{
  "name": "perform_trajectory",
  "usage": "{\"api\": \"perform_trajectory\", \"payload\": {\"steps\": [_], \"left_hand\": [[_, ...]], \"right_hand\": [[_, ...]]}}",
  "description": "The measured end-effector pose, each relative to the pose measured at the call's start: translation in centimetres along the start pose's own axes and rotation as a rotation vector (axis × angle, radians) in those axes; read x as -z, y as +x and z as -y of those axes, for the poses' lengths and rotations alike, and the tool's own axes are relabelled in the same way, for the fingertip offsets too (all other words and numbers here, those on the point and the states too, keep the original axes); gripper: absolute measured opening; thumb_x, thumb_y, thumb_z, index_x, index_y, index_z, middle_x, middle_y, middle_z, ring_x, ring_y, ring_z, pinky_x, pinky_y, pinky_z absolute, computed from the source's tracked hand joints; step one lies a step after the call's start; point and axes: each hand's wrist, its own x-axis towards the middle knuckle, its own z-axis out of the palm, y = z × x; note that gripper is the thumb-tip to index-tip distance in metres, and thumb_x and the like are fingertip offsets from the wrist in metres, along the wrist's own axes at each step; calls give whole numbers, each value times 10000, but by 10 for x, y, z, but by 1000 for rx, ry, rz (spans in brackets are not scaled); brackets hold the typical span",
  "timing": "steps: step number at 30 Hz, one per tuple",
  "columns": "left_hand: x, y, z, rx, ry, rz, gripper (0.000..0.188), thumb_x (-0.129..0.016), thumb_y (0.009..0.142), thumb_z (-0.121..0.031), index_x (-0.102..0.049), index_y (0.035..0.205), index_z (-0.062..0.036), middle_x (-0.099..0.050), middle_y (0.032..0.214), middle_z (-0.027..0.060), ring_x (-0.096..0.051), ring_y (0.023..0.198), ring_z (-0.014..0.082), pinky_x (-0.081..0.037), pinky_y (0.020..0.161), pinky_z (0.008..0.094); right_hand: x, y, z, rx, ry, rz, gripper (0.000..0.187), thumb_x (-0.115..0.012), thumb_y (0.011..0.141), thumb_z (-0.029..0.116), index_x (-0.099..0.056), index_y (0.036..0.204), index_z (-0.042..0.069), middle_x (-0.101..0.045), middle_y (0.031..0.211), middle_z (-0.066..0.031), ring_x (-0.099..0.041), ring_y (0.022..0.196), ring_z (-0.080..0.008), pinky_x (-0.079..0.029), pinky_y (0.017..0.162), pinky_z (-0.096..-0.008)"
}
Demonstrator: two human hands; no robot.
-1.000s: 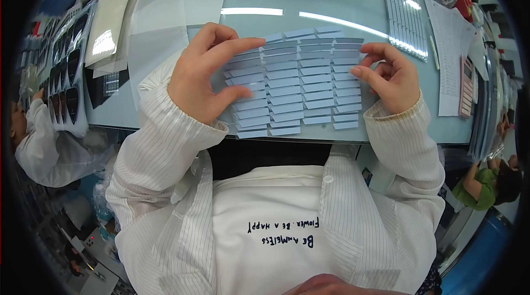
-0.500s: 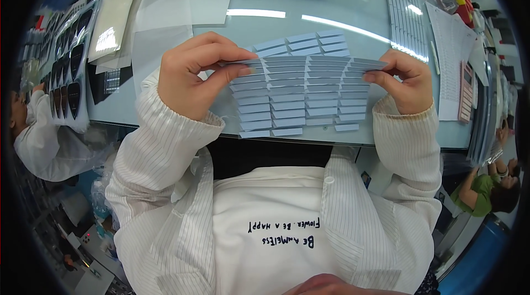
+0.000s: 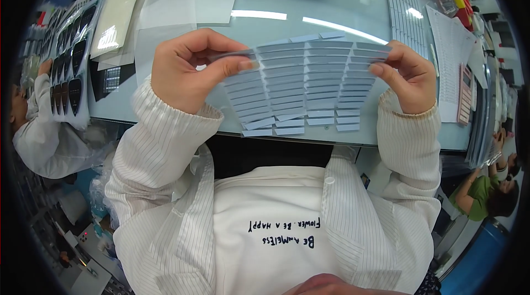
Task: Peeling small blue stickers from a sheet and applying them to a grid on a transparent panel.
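Head view: a flexible clear sheet carrying rows of pale grey-blue rectangular strips [image 3: 301, 82] is held up above the glass-topped table [image 3: 331, 2].
The left hand [image 3: 190, 68] pinches its left edge and the right hand [image 3: 406, 77] its right; bowing the sheet could likely loosen strips.

A factory assembly workroom is showing itself: a long pale tabletop [image 3: 309, 5] is carrying sheets of small grey strips [image 3: 406, 11], trays of dark parts [image 3: 69, 68] and paperwork [image 3: 450, 52], with striped-coated workers sitting alongside.
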Motion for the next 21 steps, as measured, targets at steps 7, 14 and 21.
{"api": "perform_trajectory", "payload": {"steps": [7,14,21], "left_hand": [[1,-3,-1,-39,-28,-53,117,-744,797,44,-696,901,20,-712,837,83,-688,773,140,-558,727,261],[2,-3,-8,-63,-341,-52,217,-783,807,-39,-703,997,28,-726,881,108,-700,853,170,-569,799,309],[16,-4,3,19,-268,9,198,-796,819,-104,-724,966,7,-731,892,107,-691,804,161,-556,735,294]], "right_hand": [[-12,-1,-3,-90,119,-101,137,-764,784,-47,-681,867,24,-681,858,-55,-664,795,-136,-539,738,-250],[-9,2,13,-62,232,-141,133,-771,796,-16,-699,901,20,-710,899,-63,-679,827,-136,-548,760,-266],[-11,5,18,4,165,-189,195,-750,837,16,-716,1028,5,-735,905,-91,-704,827,-153,-564,763,-268]]}}
